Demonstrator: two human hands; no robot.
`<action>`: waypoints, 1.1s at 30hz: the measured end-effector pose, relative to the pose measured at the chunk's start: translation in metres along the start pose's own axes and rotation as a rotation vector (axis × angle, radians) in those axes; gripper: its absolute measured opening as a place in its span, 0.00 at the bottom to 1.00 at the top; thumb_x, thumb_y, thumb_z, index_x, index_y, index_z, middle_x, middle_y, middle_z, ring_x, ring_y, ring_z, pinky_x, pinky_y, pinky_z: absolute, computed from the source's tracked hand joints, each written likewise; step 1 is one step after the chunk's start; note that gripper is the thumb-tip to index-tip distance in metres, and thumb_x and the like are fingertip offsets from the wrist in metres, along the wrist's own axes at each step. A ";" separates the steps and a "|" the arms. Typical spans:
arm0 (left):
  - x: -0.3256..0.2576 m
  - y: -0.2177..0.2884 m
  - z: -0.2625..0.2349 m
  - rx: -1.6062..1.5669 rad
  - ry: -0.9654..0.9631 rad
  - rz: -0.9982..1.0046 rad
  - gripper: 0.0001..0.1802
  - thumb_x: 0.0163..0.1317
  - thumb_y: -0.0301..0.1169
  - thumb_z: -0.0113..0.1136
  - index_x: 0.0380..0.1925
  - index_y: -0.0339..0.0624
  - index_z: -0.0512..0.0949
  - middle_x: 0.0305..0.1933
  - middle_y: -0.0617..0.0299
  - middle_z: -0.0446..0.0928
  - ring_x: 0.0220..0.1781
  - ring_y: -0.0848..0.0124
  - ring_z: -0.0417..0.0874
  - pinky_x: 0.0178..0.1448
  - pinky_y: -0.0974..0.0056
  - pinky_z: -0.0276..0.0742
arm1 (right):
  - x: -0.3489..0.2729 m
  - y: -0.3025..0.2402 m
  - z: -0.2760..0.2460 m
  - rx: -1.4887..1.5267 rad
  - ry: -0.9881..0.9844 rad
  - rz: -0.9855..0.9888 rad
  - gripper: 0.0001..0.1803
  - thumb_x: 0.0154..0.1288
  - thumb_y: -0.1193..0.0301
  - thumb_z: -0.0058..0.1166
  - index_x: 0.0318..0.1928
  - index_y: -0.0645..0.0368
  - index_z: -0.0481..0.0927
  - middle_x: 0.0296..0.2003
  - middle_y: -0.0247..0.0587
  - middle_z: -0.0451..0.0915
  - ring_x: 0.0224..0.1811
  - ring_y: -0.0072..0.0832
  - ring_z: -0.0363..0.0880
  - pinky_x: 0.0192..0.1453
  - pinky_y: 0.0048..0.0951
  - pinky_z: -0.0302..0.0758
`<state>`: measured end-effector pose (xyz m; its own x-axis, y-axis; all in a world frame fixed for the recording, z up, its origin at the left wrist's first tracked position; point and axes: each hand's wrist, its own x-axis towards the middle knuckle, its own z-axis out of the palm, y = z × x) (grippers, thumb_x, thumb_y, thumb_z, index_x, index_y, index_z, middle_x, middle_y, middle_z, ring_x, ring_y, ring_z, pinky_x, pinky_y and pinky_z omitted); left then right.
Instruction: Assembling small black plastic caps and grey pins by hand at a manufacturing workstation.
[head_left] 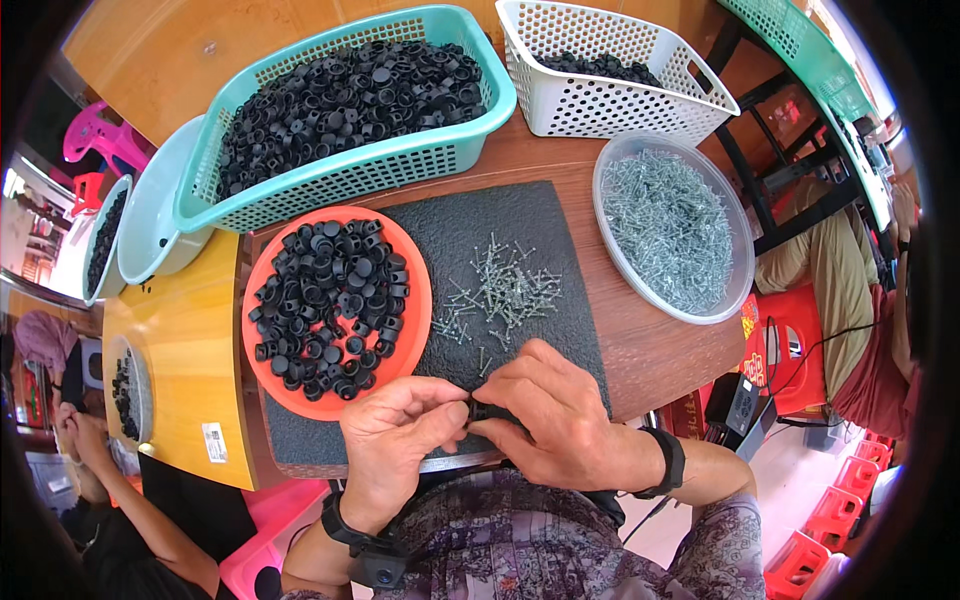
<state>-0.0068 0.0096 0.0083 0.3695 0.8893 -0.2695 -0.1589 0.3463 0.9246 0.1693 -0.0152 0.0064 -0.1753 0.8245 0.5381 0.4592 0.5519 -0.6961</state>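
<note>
Close together at the mat's near edge, my left hand (400,440) and my right hand (550,415) meet fingertip to fingertip. Between them shows a small black plastic part (477,408), pinched by my right thumb and fingers. My left thumb and forefinger are pressed together against its left side; whatever they pinch is hidden. Just beyond my fingers, a loose pile of silvery screws (510,290) lies on the dark textured mat (540,215). Left of the pile, an orange-red plate (422,300) holds many black ring-shaped plastic parts (335,290).
A teal basket (350,172) of black parts stands at the back, beside a white perforated basket (620,108). On the right is a clear round tub (745,265) of screws. Pale bowls (165,215) sit at left, where another person's hands (80,430) show. Someone sits at right.
</note>
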 end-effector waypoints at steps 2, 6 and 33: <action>-0.001 0.001 0.001 -0.016 0.002 -0.010 0.07 0.57 0.20 0.61 0.37 0.31 0.79 0.30 0.59 0.80 0.28 0.78 0.78 0.31 0.74 0.74 | 0.001 -0.002 -0.002 -0.005 -0.008 -0.006 0.18 0.36 0.83 0.62 0.34 0.69 0.74 0.27 0.46 0.72 0.27 0.40 0.69 0.28 0.34 0.69; 0.001 0.001 0.006 -0.104 0.031 -0.046 0.08 0.57 0.19 0.60 0.39 0.31 0.79 0.31 0.59 0.80 0.30 0.78 0.79 0.34 0.73 0.75 | 0.002 -0.001 -0.003 -0.036 -0.034 -0.021 0.18 0.37 0.83 0.62 0.35 0.69 0.74 0.28 0.47 0.72 0.27 0.39 0.69 0.29 0.34 0.69; -0.004 -0.006 0.003 -0.311 0.067 -0.046 0.08 0.58 0.19 0.58 0.38 0.28 0.76 0.31 0.56 0.79 0.28 0.72 0.79 0.31 0.71 0.75 | 0.001 0.000 0.009 0.014 0.072 0.032 0.13 0.43 0.81 0.63 0.34 0.65 0.78 0.30 0.44 0.76 0.28 0.37 0.73 0.29 0.31 0.71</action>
<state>-0.0043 0.0033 0.0043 0.3236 0.8847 -0.3355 -0.4195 0.4520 0.7872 0.1616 -0.0130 0.0026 -0.0975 0.8309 0.5477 0.4509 0.5275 -0.7200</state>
